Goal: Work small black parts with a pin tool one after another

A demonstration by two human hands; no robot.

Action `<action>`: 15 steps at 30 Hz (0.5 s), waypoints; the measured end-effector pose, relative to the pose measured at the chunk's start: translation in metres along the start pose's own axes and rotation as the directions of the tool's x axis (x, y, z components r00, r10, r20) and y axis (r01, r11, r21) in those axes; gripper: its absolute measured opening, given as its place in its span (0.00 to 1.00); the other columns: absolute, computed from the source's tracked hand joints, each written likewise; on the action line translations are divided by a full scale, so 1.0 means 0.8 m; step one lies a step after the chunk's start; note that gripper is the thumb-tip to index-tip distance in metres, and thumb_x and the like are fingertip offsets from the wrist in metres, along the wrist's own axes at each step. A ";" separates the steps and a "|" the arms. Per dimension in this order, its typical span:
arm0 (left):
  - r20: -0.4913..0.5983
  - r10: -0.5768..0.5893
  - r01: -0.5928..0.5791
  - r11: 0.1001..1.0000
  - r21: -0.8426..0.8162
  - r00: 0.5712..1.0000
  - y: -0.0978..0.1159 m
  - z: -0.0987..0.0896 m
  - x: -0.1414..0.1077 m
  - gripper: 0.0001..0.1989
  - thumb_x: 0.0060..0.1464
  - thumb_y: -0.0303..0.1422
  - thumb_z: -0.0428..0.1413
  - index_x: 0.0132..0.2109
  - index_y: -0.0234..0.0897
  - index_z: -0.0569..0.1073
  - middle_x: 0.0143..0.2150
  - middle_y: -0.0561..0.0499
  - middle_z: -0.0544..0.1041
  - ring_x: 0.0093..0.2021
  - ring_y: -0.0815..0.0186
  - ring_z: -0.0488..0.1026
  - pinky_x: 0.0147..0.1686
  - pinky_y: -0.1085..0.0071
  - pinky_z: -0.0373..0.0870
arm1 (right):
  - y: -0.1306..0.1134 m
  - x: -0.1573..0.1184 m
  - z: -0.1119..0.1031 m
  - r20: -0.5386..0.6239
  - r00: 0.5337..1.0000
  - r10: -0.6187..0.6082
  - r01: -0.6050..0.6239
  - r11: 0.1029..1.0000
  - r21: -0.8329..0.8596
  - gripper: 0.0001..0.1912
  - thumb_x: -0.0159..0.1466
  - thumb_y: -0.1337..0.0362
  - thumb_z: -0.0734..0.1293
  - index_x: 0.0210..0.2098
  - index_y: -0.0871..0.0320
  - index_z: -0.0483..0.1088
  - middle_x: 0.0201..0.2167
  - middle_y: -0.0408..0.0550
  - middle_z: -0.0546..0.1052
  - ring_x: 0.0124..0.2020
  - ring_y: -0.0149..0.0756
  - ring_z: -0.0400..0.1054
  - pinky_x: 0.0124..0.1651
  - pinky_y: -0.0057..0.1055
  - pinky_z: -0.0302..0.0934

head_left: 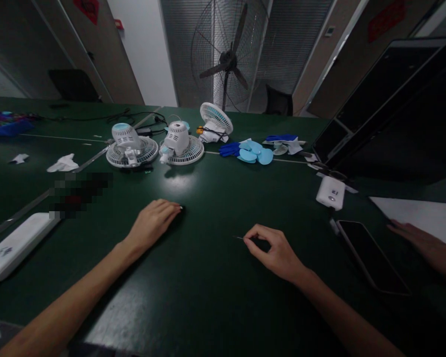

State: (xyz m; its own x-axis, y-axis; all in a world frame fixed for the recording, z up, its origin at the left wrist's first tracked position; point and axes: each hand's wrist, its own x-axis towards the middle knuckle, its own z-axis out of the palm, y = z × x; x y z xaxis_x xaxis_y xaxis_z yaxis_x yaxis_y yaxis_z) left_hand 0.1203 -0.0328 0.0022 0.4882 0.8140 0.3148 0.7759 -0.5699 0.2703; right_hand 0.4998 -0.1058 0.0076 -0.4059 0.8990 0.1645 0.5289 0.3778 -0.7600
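And here we are over the green table (208,302): the right hand (283,254) has thumb and forefinger pinched together on a thin metal piece (238,237), its tip pointing left, out over bare tabletop. Further left, the left hand (152,220) lies low with fingers bent, fingertips right at a small dark item (182,208). Gripping it or merely touching? In this dim light I can't tell, nor whether a dark handle sits inside the right hand's curl.

The step in hand looks like fine handling of small parts, one at each hand, well apart. Any next move, I'd judge, calls for a steady pinch on that slim piece and a surer hold on the left.

Beyond the hands, two white fans (132,151) lie face down, a third is tilted up, and light-blue blades (256,152) rest by a blue glove (228,149). Over on the far right, another person's hand (416,239) reaches in.
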 end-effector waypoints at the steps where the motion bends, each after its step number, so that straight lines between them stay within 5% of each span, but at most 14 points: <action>1: 0.044 0.080 -0.075 0.993 -0.094 0.996 0.029 0.012 0.005 0.12 0.69 0.34 0.51 0.51 0.40 0.79 0.52 0.46 0.80 0.51 0.57 0.75 0.55 0.60 0.68 | 0.000 -0.001 0.000 0.005 1.000 -0.011 0.011 1.000 -0.013 0.07 0.71 0.62 0.65 0.40 0.56 0.74 0.36 0.46 0.78 0.35 0.35 0.73 0.37 0.31 0.66; 4: 0.108 0.166 -0.119 0.930 -0.348 0.980 0.105 0.041 0.017 0.10 0.69 0.34 0.53 0.52 0.40 0.76 0.49 0.47 0.80 0.49 0.61 0.75 0.52 0.63 0.70 | -0.002 -0.002 0.001 0.004 0.999 -0.053 0.053 0.996 -0.076 0.05 0.70 0.63 0.66 0.39 0.55 0.75 0.35 0.46 0.78 0.35 0.36 0.73 0.38 0.32 0.65; 7: 0.166 0.143 -0.054 0.890 -0.452 0.976 0.145 0.055 0.026 0.09 0.65 0.33 0.58 0.51 0.39 0.74 0.46 0.47 0.78 0.45 0.62 0.75 0.46 0.65 0.73 | -0.005 -0.003 0.002 0.000 0.997 -0.079 0.079 0.989 -0.124 0.05 0.69 0.64 0.66 0.39 0.55 0.75 0.34 0.46 0.79 0.35 0.36 0.73 0.39 0.32 0.64; 15: 0.150 0.156 -0.063 0.866 -0.497 0.976 0.148 0.053 0.030 0.15 0.59 0.27 0.60 0.53 0.39 0.73 0.47 0.47 0.77 0.47 0.60 0.73 0.48 0.63 0.71 | -0.009 -0.003 0.001 0.017 0.998 -0.068 0.070 0.989 -0.127 0.05 0.70 0.64 0.66 0.39 0.55 0.74 0.34 0.46 0.78 0.34 0.35 0.73 0.39 0.32 0.64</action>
State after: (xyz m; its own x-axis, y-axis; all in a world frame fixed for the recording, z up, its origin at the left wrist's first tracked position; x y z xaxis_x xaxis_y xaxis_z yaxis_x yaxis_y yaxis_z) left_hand 0.2406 -0.0761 0.0028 0.6578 0.7223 0.2136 0.4426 -0.6001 0.6663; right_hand 0.4965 -0.1104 0.0120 -0.4538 0.8672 0.2052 0.5895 0.4648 -0.6607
